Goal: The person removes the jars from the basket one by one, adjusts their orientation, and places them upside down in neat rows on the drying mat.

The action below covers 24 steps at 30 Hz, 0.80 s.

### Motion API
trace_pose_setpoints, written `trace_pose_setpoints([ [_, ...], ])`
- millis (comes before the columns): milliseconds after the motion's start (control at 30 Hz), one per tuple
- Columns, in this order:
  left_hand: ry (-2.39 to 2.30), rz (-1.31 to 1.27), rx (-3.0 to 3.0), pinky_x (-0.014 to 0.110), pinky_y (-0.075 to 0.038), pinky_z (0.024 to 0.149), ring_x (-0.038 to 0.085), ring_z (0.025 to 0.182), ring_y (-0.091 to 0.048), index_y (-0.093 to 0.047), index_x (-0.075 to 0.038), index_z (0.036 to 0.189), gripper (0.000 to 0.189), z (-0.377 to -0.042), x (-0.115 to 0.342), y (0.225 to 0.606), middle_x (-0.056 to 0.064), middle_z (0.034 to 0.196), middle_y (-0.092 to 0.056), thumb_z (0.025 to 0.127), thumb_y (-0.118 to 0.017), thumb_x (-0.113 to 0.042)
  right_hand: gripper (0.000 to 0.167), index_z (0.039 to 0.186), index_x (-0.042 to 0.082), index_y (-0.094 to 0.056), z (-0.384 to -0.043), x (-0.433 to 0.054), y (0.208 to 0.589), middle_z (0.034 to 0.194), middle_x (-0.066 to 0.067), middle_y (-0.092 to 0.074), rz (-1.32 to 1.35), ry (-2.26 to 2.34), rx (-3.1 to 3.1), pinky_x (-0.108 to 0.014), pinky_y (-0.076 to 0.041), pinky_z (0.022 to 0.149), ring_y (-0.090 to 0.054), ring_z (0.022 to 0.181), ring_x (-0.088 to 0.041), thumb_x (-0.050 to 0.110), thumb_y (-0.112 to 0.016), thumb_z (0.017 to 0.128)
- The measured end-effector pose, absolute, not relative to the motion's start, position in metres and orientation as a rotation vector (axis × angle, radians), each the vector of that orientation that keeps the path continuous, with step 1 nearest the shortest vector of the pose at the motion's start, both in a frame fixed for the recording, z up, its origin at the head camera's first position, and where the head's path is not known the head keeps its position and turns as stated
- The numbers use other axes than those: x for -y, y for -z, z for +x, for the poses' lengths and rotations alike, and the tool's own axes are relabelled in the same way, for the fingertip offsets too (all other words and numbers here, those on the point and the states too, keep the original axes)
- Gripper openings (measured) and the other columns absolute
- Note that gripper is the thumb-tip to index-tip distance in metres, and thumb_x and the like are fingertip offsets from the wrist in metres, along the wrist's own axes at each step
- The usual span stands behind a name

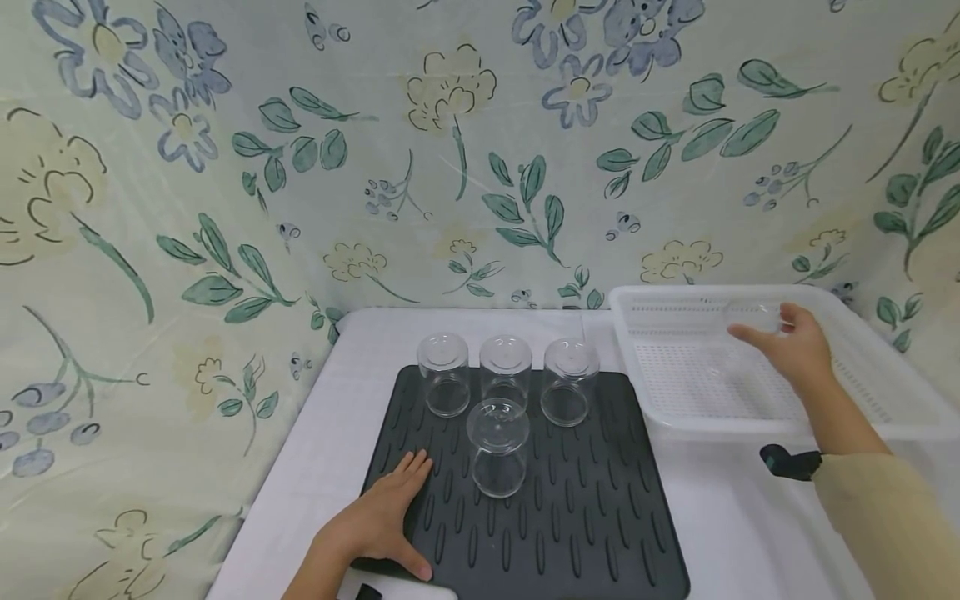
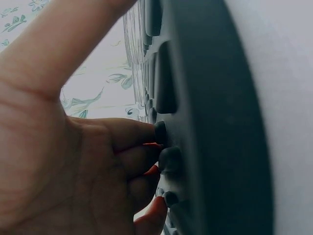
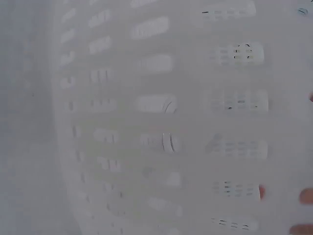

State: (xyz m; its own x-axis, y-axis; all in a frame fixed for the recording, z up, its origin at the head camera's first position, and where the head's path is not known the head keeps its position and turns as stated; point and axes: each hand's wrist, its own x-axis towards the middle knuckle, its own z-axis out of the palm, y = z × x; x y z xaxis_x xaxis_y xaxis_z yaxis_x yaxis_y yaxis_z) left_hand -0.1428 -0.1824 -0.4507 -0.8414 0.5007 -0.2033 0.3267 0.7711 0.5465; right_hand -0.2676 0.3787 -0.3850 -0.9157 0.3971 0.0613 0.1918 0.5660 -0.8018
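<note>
My right hand (image 1: 802, 346) reaches into the white plastic basket (image 1: 648, 421), thumb and fingers around a clear drinking glass (image 1: 753, 315). In the right wrist view the slotted basket wall (image 3: 190, 122) fills most of the picture, with a few fingertips (image 3: 305, 196) at the right edge. My left hand (image 1: 382, 517) rests on the left edge of a dark ribbed drying mat (image 1: 555, 533), fingers extended. The left wrist view has those fingers (image 2: 139, 134) against the raised ribs. Three upside-down glasses (image 1: 443, 375) stand in a row at the mat's back, and another glass (image 1: 498, 450) stands in front of them.
A white cloth (image 1: 315, 467) covers the table under mat and basket. Floral fabric (image 1: 450, 167) hangs behind and on the left. The basket stands right of the mat, close to its back right corner. A white object (image 1: 405, 587) lies at the mat's front left.
</note>
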Motion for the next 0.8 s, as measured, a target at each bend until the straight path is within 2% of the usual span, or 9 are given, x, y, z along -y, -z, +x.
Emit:
trace_pose_setpoints([
  [300,-0.731,0.627,-2.610,0.063,-0.020,0.110,0.037,0.147,-0.011,-0.025,0.002,0.153,0.138,-0.1432,0.1832,0.4511,0.020,0.159,-0.015,0.048,-0.091,-0.059,0.107,0.154,-0.002,-0.002,-0.2756,-0.3810,0.3883,0.154,-0.034,-0.013,-0.515,-1.232,2.628,-0.069,-0.027,0.102,-0.024,0.135,-0.055,0.054,-0.064,0.088],
  [800,-0.727,0.613,-2.617,0.063,-0.021,0.109,0.038,0.146,-0.012,-0.025,0.001,0.153,0.138,-0.1425,0.1827,0.4511,0.020,0.159,-0.016,0.047,-0.091,-0.059,0.108,0.152,-0.007,-0.005,-0.2695,-0.3782,0.3878,0.155,-0.034,-0.009,-0.511,-1.168,2.648,-0.069,-0.024,0.103,-0.018,0.138,-0.055,0.055,-0.066,0.088],
])
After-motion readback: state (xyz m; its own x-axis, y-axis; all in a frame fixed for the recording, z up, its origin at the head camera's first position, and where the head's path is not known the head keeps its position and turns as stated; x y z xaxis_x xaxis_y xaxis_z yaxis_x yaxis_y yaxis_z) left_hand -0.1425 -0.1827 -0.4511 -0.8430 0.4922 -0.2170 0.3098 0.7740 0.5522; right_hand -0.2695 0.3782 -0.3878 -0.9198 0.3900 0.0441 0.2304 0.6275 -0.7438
